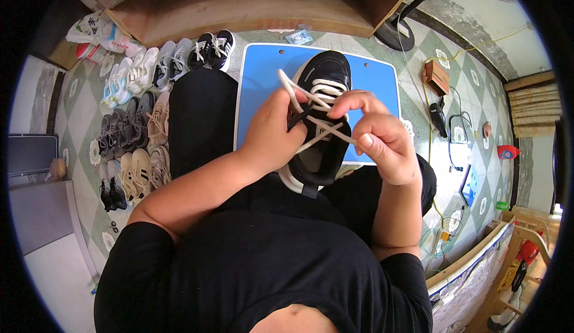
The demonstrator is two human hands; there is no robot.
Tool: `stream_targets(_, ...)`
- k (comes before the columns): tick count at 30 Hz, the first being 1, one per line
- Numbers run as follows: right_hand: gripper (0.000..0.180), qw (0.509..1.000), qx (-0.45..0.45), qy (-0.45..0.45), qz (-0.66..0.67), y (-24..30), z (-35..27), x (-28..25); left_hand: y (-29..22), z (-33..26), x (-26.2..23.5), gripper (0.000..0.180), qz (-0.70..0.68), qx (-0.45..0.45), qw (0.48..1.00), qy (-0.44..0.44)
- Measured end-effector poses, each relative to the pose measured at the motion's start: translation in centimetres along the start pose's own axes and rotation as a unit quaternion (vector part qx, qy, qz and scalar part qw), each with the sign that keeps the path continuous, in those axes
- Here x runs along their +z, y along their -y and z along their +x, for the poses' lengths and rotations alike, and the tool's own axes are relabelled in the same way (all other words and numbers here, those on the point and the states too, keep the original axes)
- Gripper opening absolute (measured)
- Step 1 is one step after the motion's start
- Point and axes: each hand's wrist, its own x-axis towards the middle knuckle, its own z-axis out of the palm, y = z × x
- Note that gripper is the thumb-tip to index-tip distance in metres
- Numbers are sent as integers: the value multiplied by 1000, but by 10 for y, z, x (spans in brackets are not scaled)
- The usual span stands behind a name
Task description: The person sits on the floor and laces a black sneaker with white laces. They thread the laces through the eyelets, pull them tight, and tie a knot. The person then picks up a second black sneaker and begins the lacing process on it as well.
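Note:
A black sneaker [326, 67] with white laces and a pale sole lies on a small blue table, toe pointing away from me and heel toward my lap. My left hand [278, 124] is closed at the sneaker's left side, thumb and fingers pinching the black edge by the eyelets. A white lace loop rises beside its index finger. On the other side, my right hand [382, 136] pinches a white shoelace [329, 131] between thumb and fingers, its index finger bent over the laces. Two lace strands cross above the shoe opening; the upper rows are laced across the tongue.
The blue table [263, 64] has a white rim. Several pairs of shoes [143, 70] stand in rows on the tiled floor to the left. A wooden shelf [239, 10] stands beyond. At right lie a brown box [437, 77], cables and a red container [508, 152].

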Motion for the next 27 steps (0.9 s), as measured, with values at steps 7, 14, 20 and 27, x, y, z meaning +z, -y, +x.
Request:
stream_targets(7, 15, 883, -91, -189, -421, 5, 7, 14, -11, 4, -4, 31, 10, -29, 999, 28)
stream_targets(14, 13, 903, -9, -60, -425, -14, 13, 38, 4, 5, 3, 33, -67, -10, 998, 12)
stream_targets(20, 20, 991, -43, -50, 116, 25, -3, 26, 13, 3, 2, 37, -45, -52, 998, -6)
stream_targets(27, 29, 955, -44, 64, 285, 57, -16, 37, -3, 5, 4, 36, 7, 28, 1000, -8)
